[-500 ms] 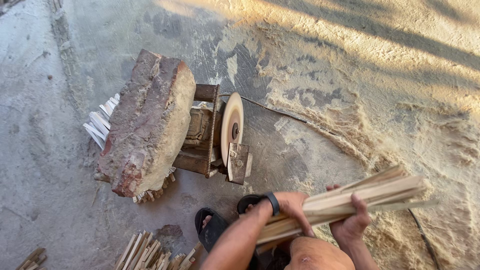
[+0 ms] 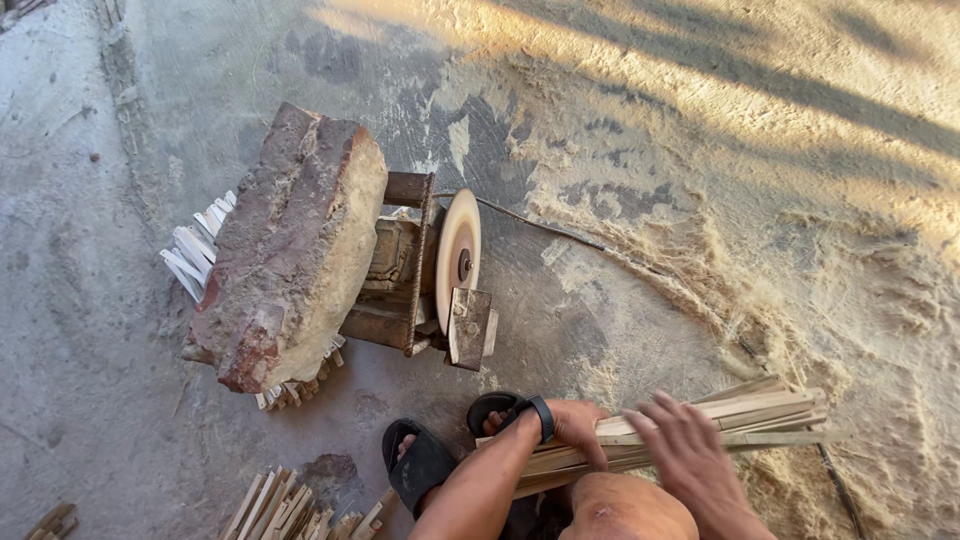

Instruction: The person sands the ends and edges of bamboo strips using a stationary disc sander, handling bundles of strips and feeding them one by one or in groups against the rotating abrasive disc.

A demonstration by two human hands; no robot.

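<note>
A bundle of thin wooden sticks (image 2: 765,410) lies across my lap area, pointing right over the sawdust. My left hand (image 2: 578,425), with a black band on its wrist, is closed around the bundle's near end. Over the middle of the bundle my right hand (image 2: 690,452) rests with its fingers spread and does not clasp the sticks. A round sanding disc (image 2: 458,262) stands upright on a rusty metal frame (image 2: 405,270) just beyond my hands.
A big reddish stone block (image 2: 290,250) weighs down the frame, with pale sticks (image 2: 195,255) poking out beneath it. More sticks (image 2: 280,505) lie at the bottom left. My foot in a black sandal (image 2: 420,465) is near the disc. Sawdust (image 2: 800,250) covers the right; a cable (image 2: 540,228) crosses it.
My right hand has let go of the bundle and now lies on it with spread fingers. The left hand keeps its grip; the bundle has hardly moved.
</note>
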